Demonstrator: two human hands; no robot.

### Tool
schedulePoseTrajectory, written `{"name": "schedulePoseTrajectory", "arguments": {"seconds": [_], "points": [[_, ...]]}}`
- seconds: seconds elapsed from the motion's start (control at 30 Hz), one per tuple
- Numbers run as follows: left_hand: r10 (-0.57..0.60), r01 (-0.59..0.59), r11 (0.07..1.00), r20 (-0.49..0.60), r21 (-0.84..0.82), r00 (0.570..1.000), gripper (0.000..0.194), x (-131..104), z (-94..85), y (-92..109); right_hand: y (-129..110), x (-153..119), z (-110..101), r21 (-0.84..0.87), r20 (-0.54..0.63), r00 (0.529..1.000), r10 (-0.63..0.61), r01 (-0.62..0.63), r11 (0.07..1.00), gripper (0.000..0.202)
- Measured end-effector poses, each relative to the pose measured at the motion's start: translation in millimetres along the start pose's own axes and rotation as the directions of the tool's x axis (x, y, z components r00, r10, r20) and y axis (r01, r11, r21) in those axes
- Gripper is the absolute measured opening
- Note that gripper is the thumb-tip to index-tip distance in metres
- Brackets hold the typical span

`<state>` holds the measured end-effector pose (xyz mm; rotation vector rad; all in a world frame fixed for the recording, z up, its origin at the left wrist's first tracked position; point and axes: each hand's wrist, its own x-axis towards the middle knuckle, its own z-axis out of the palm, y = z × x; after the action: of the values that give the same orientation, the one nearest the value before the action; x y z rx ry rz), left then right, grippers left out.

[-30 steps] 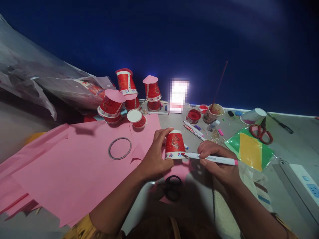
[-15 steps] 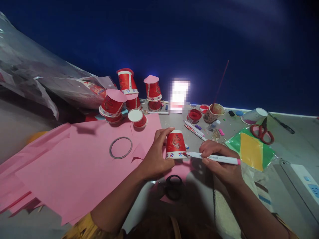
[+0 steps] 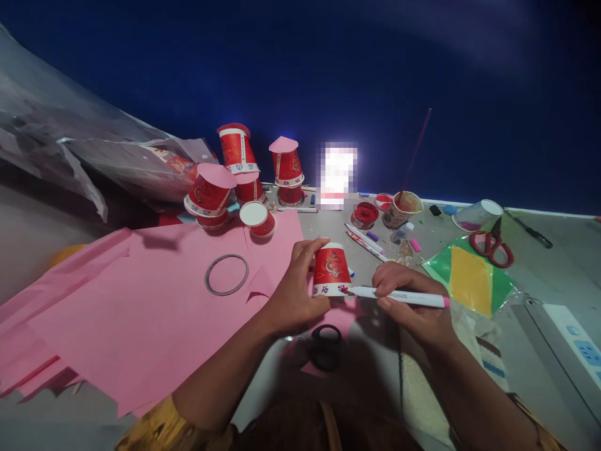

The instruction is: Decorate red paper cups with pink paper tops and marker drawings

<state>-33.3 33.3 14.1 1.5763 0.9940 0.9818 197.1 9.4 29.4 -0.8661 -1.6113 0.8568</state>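
Note:
An upside-down red paper cup (image 3: 332, 266) with a dragon print and a white rim band is held by my left hand (image 3: 293, 288), thumb low and fingers along its left side. Between the fingers of my right hand (image 3: 416, 300) is a white marker (image 3: 406, 297) with a pink end. Its tip is at the right part of the cup's rim band, where small red and blue marks show. Black-handled scissors (image 3: 325, 347) lie below the cup, partly in shadow.
Pink paper sheets (image 3: 154, 319) with a grey ring (image 3: 226, 275) spread left. Stacked red cups (image 3: 211, 191) stand behind. Further right are a red paint jar (image 3: 364, 215), a cup with a brush (image 3: 402, 210), red-handled scissors (image 3: 491, 248) and a plastic packet (image 3: 471, 282).
The whole view has shifted slightly, moving most things a little up and left. The marker tip has moved slightly left along the cup's rim band. Both hands keep their holds.

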Motion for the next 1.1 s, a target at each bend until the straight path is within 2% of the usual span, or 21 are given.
{"name": "schedulePoseTrajectory", "arguments": {"seconds": [0.67,0.83,1.1], "points": [[0.003,-0.004,1.0,0.02,0.029,1.0,0.089,-1,0.2,0,-3,1,-3,-0.019,0.058,0.998,0.018,-0.017,1.0,0.007],[-0.016,0.017,0.999,0.031,-0.031,0.999,0.089,0,-0.7,1,-2,2,-10,0.029,0.018,0.999,0.027,-0.027,0.999,0.006],[-0.042,0.047,0.995,0.062,-0.085,0.997,0.087,0,-0.4,1,-2,3,-11,0.049,0.073,0.997,0.002,-0.005,0.999,0.006]]}}
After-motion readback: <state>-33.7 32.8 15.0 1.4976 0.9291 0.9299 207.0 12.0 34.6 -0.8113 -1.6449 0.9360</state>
